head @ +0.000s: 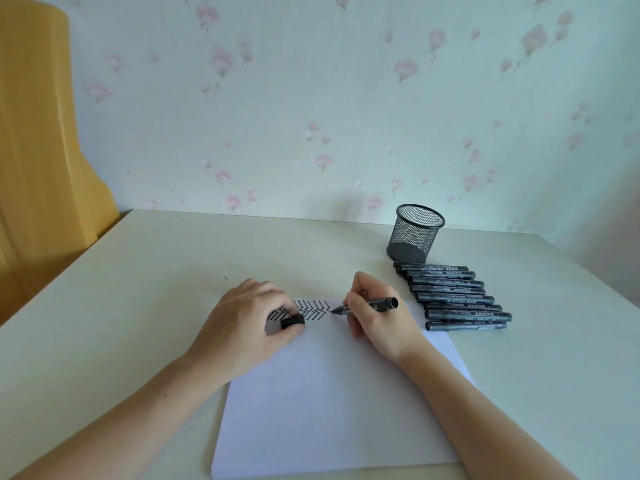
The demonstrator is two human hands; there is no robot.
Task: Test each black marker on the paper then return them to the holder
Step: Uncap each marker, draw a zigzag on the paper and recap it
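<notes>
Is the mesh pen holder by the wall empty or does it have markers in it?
Empty. Through the mesh pen holder only its bare inside shows, and no markers stick above the rim.

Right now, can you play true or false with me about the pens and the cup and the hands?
1. The right hand holds an uncapped marker with its tip on the paper. True.
2. The mesh holder is full of markers. False: it looks empty; the row of markers lies on the table beside it.
3. The left hand holds a black cap. True.
4. The paper is blank. False: zigzag marks run along its top edge.
</notes>
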